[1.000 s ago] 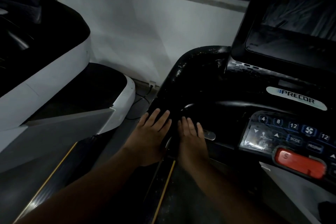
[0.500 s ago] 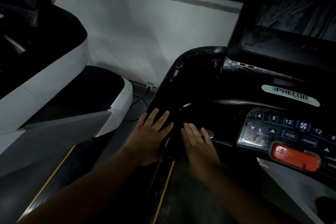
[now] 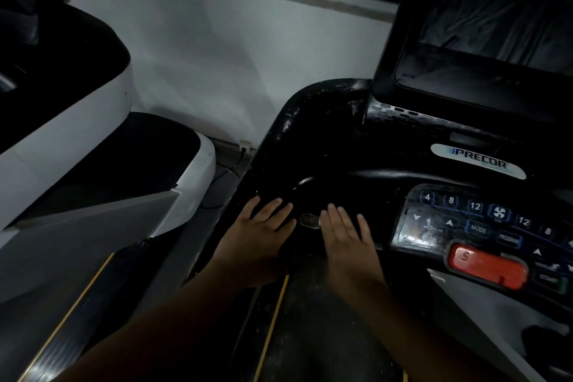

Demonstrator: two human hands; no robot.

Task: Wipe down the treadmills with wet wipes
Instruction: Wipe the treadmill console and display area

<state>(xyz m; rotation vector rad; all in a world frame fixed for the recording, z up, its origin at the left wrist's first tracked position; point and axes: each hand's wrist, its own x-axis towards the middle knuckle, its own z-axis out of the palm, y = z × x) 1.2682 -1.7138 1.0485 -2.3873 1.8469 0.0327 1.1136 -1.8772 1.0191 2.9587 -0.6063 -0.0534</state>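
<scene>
R hand rightward; 2 hands, 2 treadmills

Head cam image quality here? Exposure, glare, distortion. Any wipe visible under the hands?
Head view: badly underexposed, glossy black treadmill console crushed to near black; small glints on its curved rim; white wall renders dim grey; wide-angle bowing toward the edges; red oblong stop button reads clearly; left hand and right hand lie flat, no wipe discernible.

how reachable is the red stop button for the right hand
Probably yes: the right hand lies flat on the console, and the red stop button sits just to its right with nothing between them.
</scene>
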